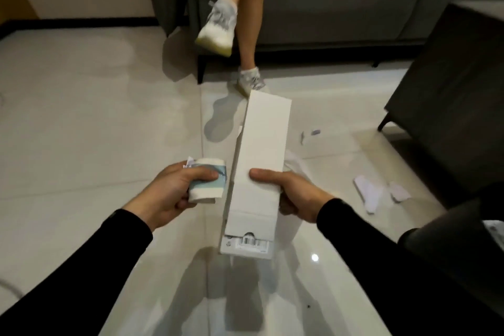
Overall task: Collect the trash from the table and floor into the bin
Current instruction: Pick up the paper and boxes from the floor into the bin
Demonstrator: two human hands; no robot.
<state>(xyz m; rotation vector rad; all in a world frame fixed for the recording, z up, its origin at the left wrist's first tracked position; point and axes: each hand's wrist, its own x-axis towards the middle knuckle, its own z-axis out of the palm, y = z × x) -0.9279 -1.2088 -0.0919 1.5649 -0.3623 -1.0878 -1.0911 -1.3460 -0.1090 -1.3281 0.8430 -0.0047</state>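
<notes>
My right hand (294, 194) grips a long white cardboard box (261, 155) by its right edge, holding it lengthwise above the glossy tiled floor (81, 131); a barcode label shows on its near end. My left hand (174, 188) is closed around a white and light-blue paper cup (210, 183) with a crumpled scrap tucked behind it. White paper scraps (371, 194) lie on the floor to the right, and smaller bits (311, 135) lie farther off. No bin is in view.
A grey sofa (341, 8) with pink cushions runs along the back; a seated person's crossed legs and sneakers (218, 27) reach toward the floor just beyond the box. A dark table (450, 95) stands at the right.
</notes>
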